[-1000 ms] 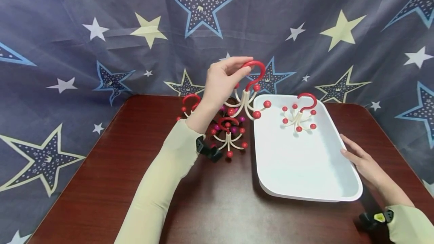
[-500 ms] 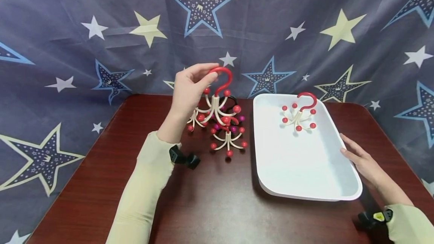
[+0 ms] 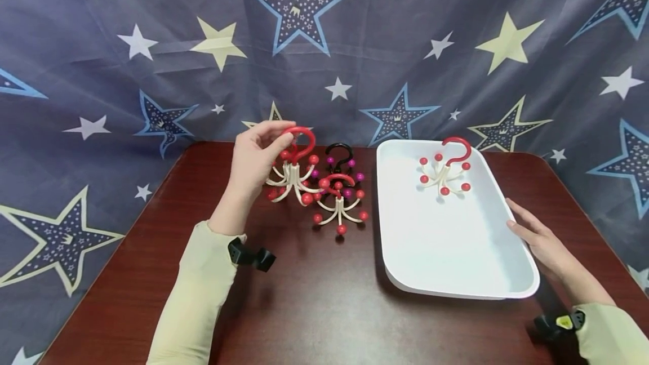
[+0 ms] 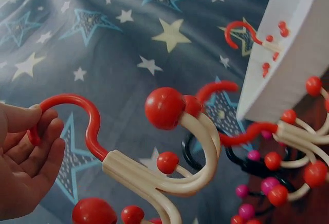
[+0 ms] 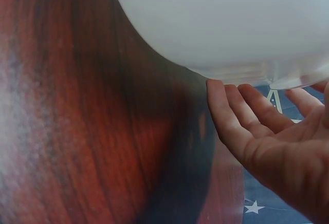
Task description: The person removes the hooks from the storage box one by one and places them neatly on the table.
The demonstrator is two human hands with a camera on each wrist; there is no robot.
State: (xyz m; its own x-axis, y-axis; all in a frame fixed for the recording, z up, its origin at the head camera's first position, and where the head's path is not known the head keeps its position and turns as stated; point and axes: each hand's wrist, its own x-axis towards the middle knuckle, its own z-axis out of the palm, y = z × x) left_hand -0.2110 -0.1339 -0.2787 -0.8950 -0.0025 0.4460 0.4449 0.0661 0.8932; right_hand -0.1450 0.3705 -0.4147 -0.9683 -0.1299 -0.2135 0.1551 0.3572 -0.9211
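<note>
My left hand [image 3: 256,156] pinches the tip of a red hook on a cream multi-arm hanger [image 3: 296,172] with red ball ends. In the left wrist view the thumb and fingers meet on that red hook [image 4: 91,116]. It overlaps a matching hanger behind it at the left. Beside it, a red-hooked cream hanger [image 3: 339,207] stands on the table in front of a black hanger [image 3: 338,154] with magenta balls. My right hand [image 3: 542,244] touches the right side of a white tray [image 3: 453,252]; its fingertips lie against the outer wall, fingers fairly straight.
One red-and-cream hanger [image 3: 444,176] stands inside the tray near its back end. The brown wooden table [image 3: 324,308] meets a dark, star-printed cloth [image 3: 167,78] along its back edge.
My left hand has carried the hanger leftward and down, from beside the tray to the left group. The right hand and the tray have stayed in place.
</note>
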